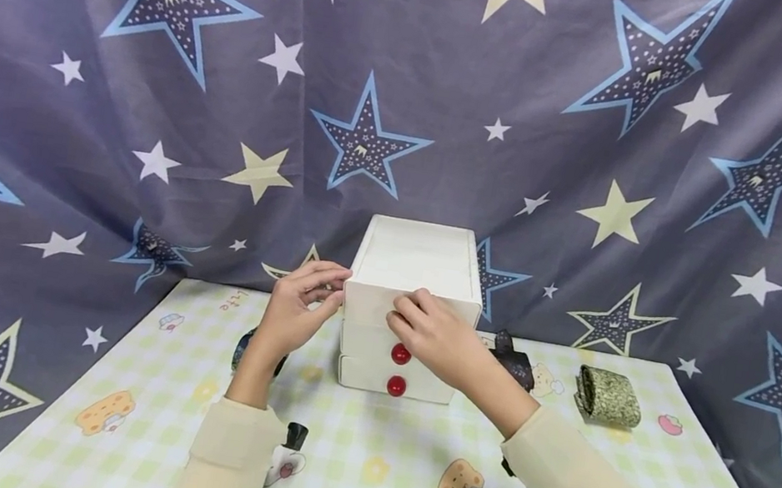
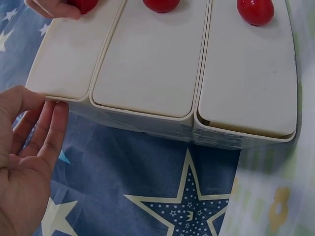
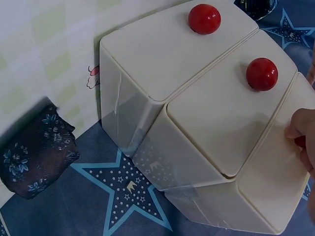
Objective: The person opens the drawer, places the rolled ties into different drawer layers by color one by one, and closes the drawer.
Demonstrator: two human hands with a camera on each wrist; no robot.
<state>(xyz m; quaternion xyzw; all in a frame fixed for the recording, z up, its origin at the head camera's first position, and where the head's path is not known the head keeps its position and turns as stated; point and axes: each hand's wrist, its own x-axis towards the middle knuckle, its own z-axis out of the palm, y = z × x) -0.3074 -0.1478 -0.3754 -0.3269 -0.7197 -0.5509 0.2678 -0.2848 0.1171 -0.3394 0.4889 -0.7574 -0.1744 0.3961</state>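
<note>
A white drawer cabinet [image 1: 421,259] stands on the table, with three drawers stacked in its front. Round red knobs show on the middle drawer [image 1: 401,354] and the bottom drawer [image 1: 397,386]. My right hand [image 1: 434,335] pinches the top drawer's knob [image 3: 300,142], which the fingers mostly cover. At the cabinet's upper left front corner, my left hand [image 1: 298,306] touches the side with its fingers fairly straight. The left wrist view shows that hand's thumb and fingertips [image 2: 58,109] by the top drawer's edge. All three drawers look closed.
Right of the cabinet lies a dark floral cloth [image 3: 39,152], partly behind my right arm in the head view. A folded green patterned cloth [image 1: 607,396] sits farther right. Another dark item [image 1: 242,348] is partly hidden behind my left wrist. A star-patterned curtain [image 1: 226,127] hangs behind the table.
</note>
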